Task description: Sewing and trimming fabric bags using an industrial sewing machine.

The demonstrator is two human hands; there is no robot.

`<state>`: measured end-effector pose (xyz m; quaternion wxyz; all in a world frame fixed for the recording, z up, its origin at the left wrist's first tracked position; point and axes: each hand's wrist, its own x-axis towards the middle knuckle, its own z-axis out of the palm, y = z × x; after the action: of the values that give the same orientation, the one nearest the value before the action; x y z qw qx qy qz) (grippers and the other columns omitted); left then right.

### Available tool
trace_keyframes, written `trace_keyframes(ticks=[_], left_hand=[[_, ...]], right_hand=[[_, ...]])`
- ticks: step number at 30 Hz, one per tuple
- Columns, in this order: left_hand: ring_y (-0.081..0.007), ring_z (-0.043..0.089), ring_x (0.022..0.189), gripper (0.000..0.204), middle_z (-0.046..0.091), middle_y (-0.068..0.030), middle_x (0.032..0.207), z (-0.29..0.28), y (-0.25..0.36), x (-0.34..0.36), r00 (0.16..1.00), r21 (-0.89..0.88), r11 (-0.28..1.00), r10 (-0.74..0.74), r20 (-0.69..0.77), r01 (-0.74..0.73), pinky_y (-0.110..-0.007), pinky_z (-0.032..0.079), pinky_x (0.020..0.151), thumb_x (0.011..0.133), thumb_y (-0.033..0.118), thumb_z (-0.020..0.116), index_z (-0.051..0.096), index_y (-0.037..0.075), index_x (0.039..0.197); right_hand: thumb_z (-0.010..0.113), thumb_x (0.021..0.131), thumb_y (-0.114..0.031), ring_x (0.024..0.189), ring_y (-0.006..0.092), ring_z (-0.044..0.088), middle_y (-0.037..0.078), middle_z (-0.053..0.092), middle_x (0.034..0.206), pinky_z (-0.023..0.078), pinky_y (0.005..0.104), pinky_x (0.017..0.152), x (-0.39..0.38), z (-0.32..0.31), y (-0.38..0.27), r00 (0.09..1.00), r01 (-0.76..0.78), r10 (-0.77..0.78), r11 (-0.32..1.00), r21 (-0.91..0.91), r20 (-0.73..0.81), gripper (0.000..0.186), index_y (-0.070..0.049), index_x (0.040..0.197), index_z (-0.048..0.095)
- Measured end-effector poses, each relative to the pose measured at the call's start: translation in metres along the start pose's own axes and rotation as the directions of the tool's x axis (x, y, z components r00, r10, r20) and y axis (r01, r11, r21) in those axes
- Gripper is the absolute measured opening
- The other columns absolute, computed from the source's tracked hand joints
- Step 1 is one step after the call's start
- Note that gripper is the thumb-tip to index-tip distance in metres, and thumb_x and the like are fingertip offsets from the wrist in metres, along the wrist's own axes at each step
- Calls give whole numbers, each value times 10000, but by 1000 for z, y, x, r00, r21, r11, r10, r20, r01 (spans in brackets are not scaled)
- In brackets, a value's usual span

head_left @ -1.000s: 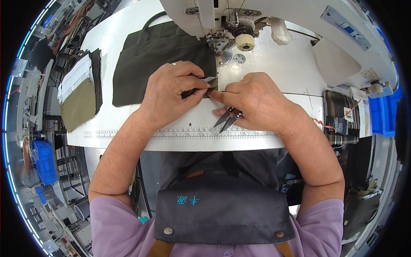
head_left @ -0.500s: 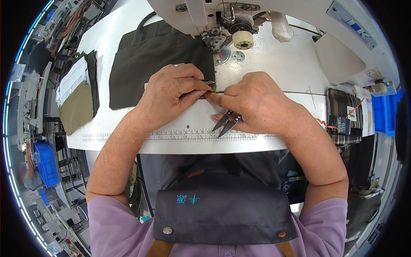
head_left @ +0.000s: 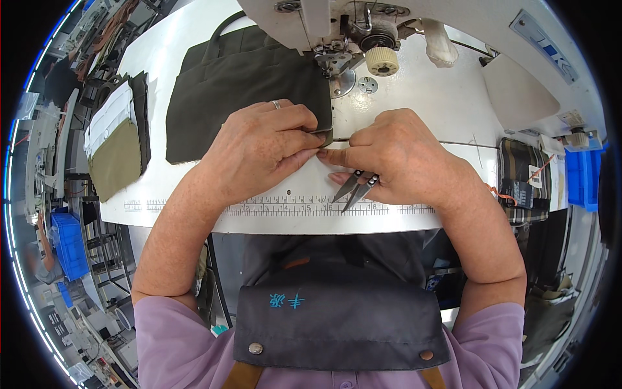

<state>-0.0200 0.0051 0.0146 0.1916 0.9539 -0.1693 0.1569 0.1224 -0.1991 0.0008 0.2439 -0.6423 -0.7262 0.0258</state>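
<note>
Dark green cloth (head_left: 253, 91) lies on the tabletop (head_left: 421, 97) at upper centre of the frame, its right edge just beside the needle area of the sewing machine (head_left: 337, 61). The left hand (head_left: 262, 146) pinches the cloth's lower right corner between thumb and fingers. The right hand (head_left: 398, 155) points its forefinger at that corner, its tip close against the left fingertips, while its lower fingers grip the snips (head_left: 356, 189), blades apart and aimed to lower left. As for progress, the strap (head_left: 216, 40) at upper left looks already in place along the cloth's top, and the corner seems only partly dealt with, being bunched in the fingers. Whether its edge is stitched or trimmed, I cannot tell. The pile (head_left: 116, 149) of cut pieces at left lies apart, untouched by either hand.
</note>
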Motion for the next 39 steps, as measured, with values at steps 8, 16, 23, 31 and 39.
trace_keyframes(ticks=[8, 16, 23, 31, 39], left_hand=[[-235, 689, 776, 125, 702, -58, 905, 10, 1, -2, 996, 8, 1000, -25, -82, 26, -348, 562, 674, 703, 7, 800, 760, 40, 817], [-189, 683, 749, 73, 710, 0, 853, 23, -3, -6, 953, -131, 981, -169, -252, 140, -315, 551, 646, 694, 65, 780, 758, 88, 759], [-180, 706, 828, 158, 715, -2, 912, 17, -2, -6, 943, 176, 983, 102, -317, -47, -345, 576, 791, 680, 102, 823, 747, 82, 818], [-177, 726, 890, 81, 732, -43, 960, 23, 1, -12, 916, 400, 906, 273, -295, -141, -376, 573, 936, 757, 78, 752, 737, 71, 836], [-166, 746, 878, 155, 757, -47, 969, 22, 1, -14, 919, 401, 905, 269, -288, -139, -398, 569, 941, 704, 64, 839, 709, 63, 789]], right_hand=[[701, 699, 38, 783, 291, 681, 76, 661, 831, 544, 432, 668, 4, 1, 9, 975, -72, 90, 993, 94, -205, 268, -70, 944, 714], [718, 738, -67, 715, 260, 665, 49, 596, 862, 530, 389, 575, 11, 13, 9, 967, -12, -8, 997, -74, -255, 149, -87, 883, 688], [697, 724, -105, 691, 232, 659, 35, 584, 845, 524, 365, 557, 17, 13, 11, 948, 62, -108, 985, -161, -299, 121, -102, 839, 659], [709, 712, -105, 794, 179, 672, -12, 655, 915, 556, 325, 610, 18, 4, 1, 913, 75, -163, 969, -237, -375, 129, -101, 812, 627], [716, 716, -89, 856, 176, 693, 3, 691, 957, 584, 300, 652, 19, 11, 8, 887, 138, -250, 946, -294, -389, 139, -81, 831, 639]])
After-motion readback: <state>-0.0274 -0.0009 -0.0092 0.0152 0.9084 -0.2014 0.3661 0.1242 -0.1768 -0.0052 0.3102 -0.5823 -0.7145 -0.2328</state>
